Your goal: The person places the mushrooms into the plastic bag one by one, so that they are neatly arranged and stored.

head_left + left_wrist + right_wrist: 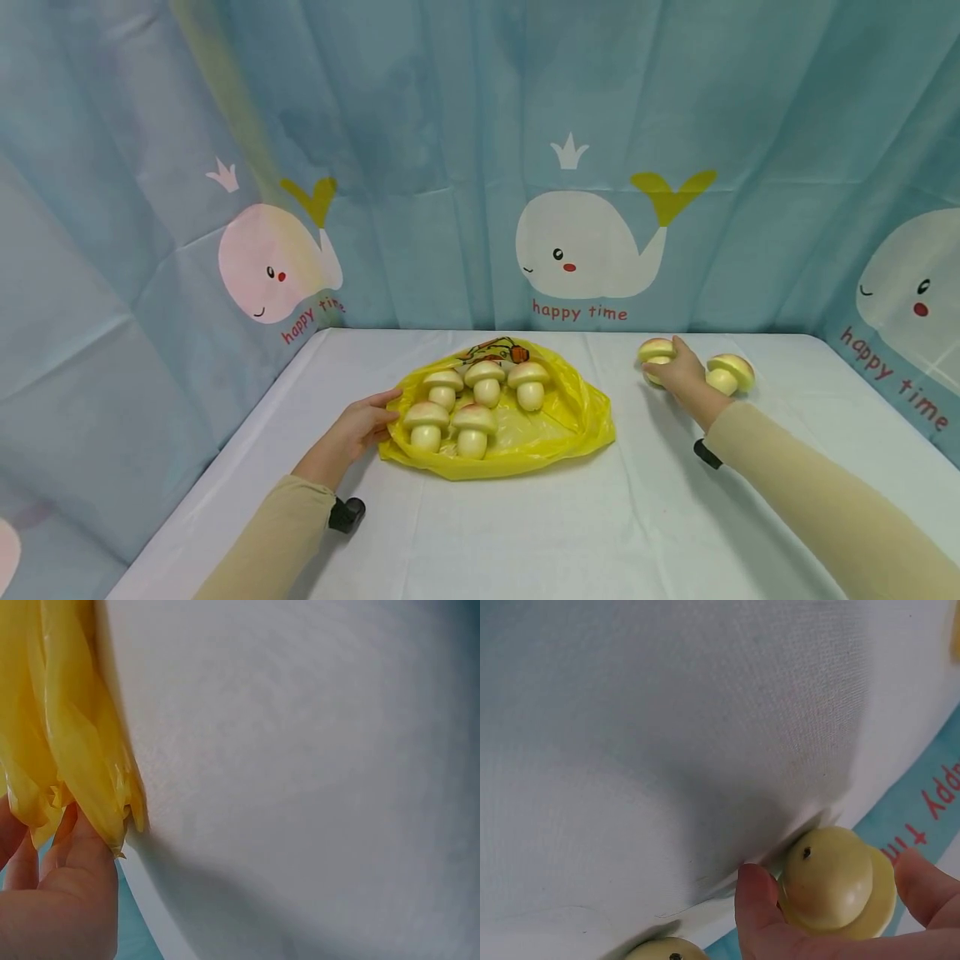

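Observation:
A yellow plastic bag [525, 462] is spread on the table, with several pale toy mushrooms [472, 429] in its opening. My left hand [363, 427] pinches the bag's left edge; in the left wrist view the bunched yellow plastic [71, 727] runs down between the fingers. On the right, my right hand [686, 375] holds another mushroom [655, 354] between thumb and fingers. The right wrist view has that mushroom [829, 877] with its rounded stem end, marked by a dark spot, toward the camera. One more mushroom [726, 375] stands just right of the hand, partly behind the wrist.
A white cloth [480, 542] covers the table. Behind it hangs a blue curtain [435, 167] printed with whales, which also runs along the left and right sides. A black wrist strap [347, 515] sits at the left cuff, another [707, 454] at the right.

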`<action>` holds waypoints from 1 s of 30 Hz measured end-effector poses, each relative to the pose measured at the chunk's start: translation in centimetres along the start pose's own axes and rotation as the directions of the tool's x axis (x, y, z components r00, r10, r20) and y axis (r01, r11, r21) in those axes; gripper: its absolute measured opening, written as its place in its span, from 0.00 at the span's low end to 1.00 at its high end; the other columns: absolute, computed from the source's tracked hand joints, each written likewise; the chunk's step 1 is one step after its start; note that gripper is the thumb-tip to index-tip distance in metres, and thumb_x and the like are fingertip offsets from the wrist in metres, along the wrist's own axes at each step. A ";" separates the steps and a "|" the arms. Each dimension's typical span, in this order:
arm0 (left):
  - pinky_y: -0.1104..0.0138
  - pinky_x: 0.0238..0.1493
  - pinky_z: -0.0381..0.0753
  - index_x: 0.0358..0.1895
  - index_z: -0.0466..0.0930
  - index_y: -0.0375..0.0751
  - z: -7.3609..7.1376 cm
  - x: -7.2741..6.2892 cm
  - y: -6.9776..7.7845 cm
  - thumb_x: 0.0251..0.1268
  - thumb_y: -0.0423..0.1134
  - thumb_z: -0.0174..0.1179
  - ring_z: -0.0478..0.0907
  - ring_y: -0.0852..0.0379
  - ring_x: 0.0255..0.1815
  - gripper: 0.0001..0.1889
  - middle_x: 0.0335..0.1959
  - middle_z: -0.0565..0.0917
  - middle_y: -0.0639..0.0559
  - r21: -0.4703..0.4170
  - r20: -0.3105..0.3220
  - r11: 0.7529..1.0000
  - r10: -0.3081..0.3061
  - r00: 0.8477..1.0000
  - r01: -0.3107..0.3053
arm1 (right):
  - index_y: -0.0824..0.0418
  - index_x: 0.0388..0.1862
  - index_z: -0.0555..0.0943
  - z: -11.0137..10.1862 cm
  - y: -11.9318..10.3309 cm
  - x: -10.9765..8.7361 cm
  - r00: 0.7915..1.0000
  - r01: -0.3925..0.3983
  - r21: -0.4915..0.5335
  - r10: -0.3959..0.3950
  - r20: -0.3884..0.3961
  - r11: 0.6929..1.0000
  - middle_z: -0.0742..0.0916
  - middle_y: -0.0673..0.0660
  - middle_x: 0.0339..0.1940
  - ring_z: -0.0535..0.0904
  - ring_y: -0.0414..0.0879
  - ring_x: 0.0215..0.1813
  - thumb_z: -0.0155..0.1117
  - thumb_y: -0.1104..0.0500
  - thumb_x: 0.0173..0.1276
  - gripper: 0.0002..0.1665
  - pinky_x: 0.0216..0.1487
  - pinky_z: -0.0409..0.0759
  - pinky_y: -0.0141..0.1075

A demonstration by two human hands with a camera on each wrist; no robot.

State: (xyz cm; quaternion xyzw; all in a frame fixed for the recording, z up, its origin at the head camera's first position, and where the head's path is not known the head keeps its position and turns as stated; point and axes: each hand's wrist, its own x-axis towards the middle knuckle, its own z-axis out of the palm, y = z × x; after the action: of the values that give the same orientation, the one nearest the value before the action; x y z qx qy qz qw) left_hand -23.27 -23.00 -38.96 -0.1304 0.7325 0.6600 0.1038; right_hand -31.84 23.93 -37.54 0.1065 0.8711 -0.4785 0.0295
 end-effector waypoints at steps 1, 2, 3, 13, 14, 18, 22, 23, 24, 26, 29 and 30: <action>0.57 0.61 0.71 0.74 0.59 0.35 0.0 0.0 0.0 0.71 0.27 0.49 0.75 0.53 0.52 0.28 0.72 0.61 0.32 0.001 0.006 1.000 0.003 1.000 -0.003 | 0.67 0.78 0.35 0.0 0.0 0.0 1.000 -0.004 -0.007 0.004 -0.003 1.000 0.48 0.72 0.77 0.42 0.68 0.75 0.59 0.63 0.69 0.52 0.73 0.45 0.56; 0.57 0.62 0.71 0.74 0.59 0.36 0.0 0.0 0.0 0.71 0.28 0.49 0.75 0.52 0.52 0.28 0.72 0.61 0.32 0.000 0.006 1.000 0.002 1.000 -0.002 | 0.67 0.78 0.36 0.0 -0.1 0.0 1.000 -0.008 -0.014 0.008 -0.007 1.000 0.48 0.72 0.77 0.42 0.68 0.75 0.59 0.63 0.69 0.52 0.73 0.45 0.56; 0.56 0.62 0.71 0.74 0.59 0.36 0.0 0.1 0.0 0.71 0.28 0.49 0.75 0.51 0.53 0.28 0.72 0.61 0.32 -0.002 0.005 1.000 0.001 1.000 -0.001 | 0.67 0.78 0.36 0.1 -0.1 0.1 1.000 -0.013 -0.021 0.013 -0.011 1.000 0.49 0.72 0.77 0.43 0.68 0.75 0.59 0.63 0.69 0.52 0.73 0.45 0.56; 0.53 0.65 0.67 0.74 0.59 0.36 0.1 0.1 -0.1 0.71 0.27 0.49 0.71 0.45 0.60 0.28 0.72 0.61 0.32 -0.013 0.000 1.000 0.000 1.000 0.000 | 0.67 0.78 0.39 0.1 -0.1 0.2 0.999 -0.005 -0.053 0.003 -0.045 0.999 0.51 0.72 0.76 0.47 0.68 0.75 0.57 0.66 0.67 0.50 0.72 0.49 0.56; 0.53 0.65 0.67 0.74 0.59 0.35 0.1 0.1 -0.1 0.71 0.27 0.49 0.71 0.45 0.60 0.28 0.72 0.61 0.32 -0.011 0.000 1.000 0.001 1.000 -0.001 | 0.67 0.78 0.39 0.0 0.0 0.2 0.999 -0.001 -0.054 -0.001 -0.047 0.999 0.51 0.72 0.76 0.47 0.68 0.75 0.57 0.65 0.67 0.50 0.73 0.49 0.56; 0.55 0.64 0.69 0.74 0.60 0.36 0.0 0.1 -0.2 0.71 0.27 0.49 0.72 0.47 0.58 0.28 0.72 0.61 0.32 -0.009 -0.005 1.000 -0.001 1.000 0.001 | 0.67 0.78 0.39 -0.2 0.1 0.1 0.999 -0.001 -0.023 0.001 -0.036 1.000 0.50 0.72 0.77 0.46 0.67 0.75 0.57 0.64 0.68 0.49 0.73 0.49 0.56; 0.55 0.63 0.70 0.73 0.60 0.36 0.0 0.1 -0.2 0.71 0.28 0.50 0.72 0.47 0.58 0.28 0.72 0.62 0.33 -0.011 -0.012 1.000 -0.004 1.000 0.004 | 0.65 0.79 0.40 -0.5 0.3 0.1 0.999 -0.036 0.042 0.036 -0.009 0.998 0.52 0.73 0.76 0.67 0.65 0.63 0.58 0.63 0.69 0.49 0.63 0.68 0.51; 0.55 0.63 0.70 0.73 0.60 0.36 0.0 0.1 -0.2 0.71 0.28 0.50 0.72 0.47 0.59 0.28 0.72 0.62 0.33 -0.011 -0.014 1.000 -0.004 1.000 0.004 | 0.64 0.79 0.41 -0.6 0.3 0.1 0.999 -0.048 0.062 0.049 -0.002 0.997 0.53 0.74 0.76 0.74 0.62 0.54 0.59 0.62 0.69 0.49 0.57 0.73 0.48; 0.55 0.63 0.69 0.73 0.60 0.36 0.0 0.1 -0.2 0.71 0.28 0.50 0.72 0.47 0.59 0.28 0.72 0.62 0.33 -0.010 -0.015 1.000 -0.005 1.000 0.005 | 0.63 0.79 0.41 -0.6 0.3 0.0 0.998 -0.062 0.085 0.061 0.006 0.994 0.55 0.74 0.75 0.76 0.57 0.44 0.59 0.62 0.69 0.49 0.48 0.77 0.45; 0.55 0.63 0.69 0.73 0.61 0.36 0.0 0.1 -0.2 0.71 0.28 0.50 0.72 0.47 0.59 0.28 0.72 0.62 0.33 -0.009 -0.022 1.000 -0.008 1.000 0.008 | 0.61 0.79 0.41 -0.7 0.3 -0.2 0.997 -0.078 0.136 0.075 0.026 0.988 0.57 0.75 0.73 0.72 0.47 0.30 0.59 0.61 0.69 0.50 0.35 0.76 0.39; 0.55 0.63 0.70 0.73 0.60 0.36 0.0 0.1 -0.1 0.71 0.28 0.50 0.73 0.49 0.57 0.28 0.72 0.62 0.33 -0.003 -0.017 1.000 -0.006 1.000 0.006 | 0.60 0.80 0.41 -0.8 0.3 -0.7 0.996 -0.078 0.187 0.070 0.049 0.979 0.62 0.74 0.70 0.73 0.43 0.28 0.60 0.61 0.70 0.50 0.33 0.77 0.36; 0.56 0.63 0.70 0.73 0.60 0.36 0.0 0.1 -0.1 0.71 0.28 0.50 0.74 0.50 0.57 0.28 0.72 0.62 0.33 -0.003 -0.014 1.000 -0.005 1.000 0.005 | 0.61 0.80 0.40 -0.8 0.4 -0.9 0.996 -0.073 0.202 0.062 0.058 0.977 0.63 0.74 0.68 0.73 0.42 0.29 0.60 0.60 0.70 0.50 0.34 0.77 0.36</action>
State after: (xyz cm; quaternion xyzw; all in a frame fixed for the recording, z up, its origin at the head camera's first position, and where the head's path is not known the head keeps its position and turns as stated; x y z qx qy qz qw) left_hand -23.31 -23.00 -39.11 -0.1370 0.7321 0.6598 0.1001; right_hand -30.85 24.68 -37.24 0.1260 0.8124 -0.5664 0.0571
